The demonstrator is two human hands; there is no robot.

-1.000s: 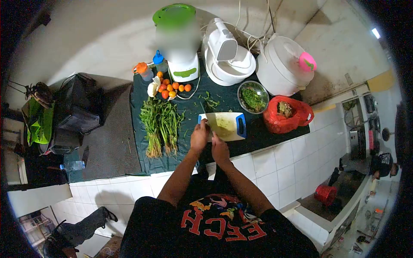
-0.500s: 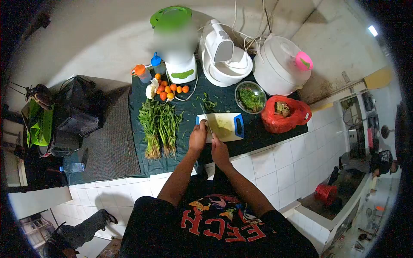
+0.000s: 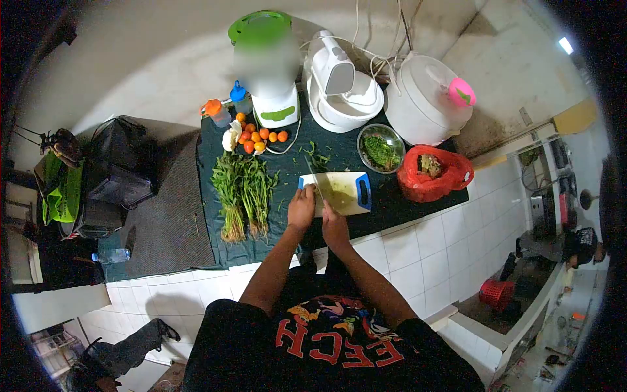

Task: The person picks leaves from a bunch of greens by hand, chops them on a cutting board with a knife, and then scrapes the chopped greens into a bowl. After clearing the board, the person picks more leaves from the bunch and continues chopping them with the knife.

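A bunch of greens [image 3: 243,191] lies left on the dark mat [image 3: 215,215]. The left hand [image 3: 302,208] grips a knife [image 3: 312,175] at the cutting board's [image 3: 339,193] left edge. The right hand [image 3: 334,230], fingers curled, rests at its near edge; its grip cannot be told. A red bag [image 3: 431,175] sits right.

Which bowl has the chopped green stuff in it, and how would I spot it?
Find the big white round cooker at the back right of the dark green mat. Just in front of it, left of the red bag, sits the metal bowl. It is the only shiny bowl there.
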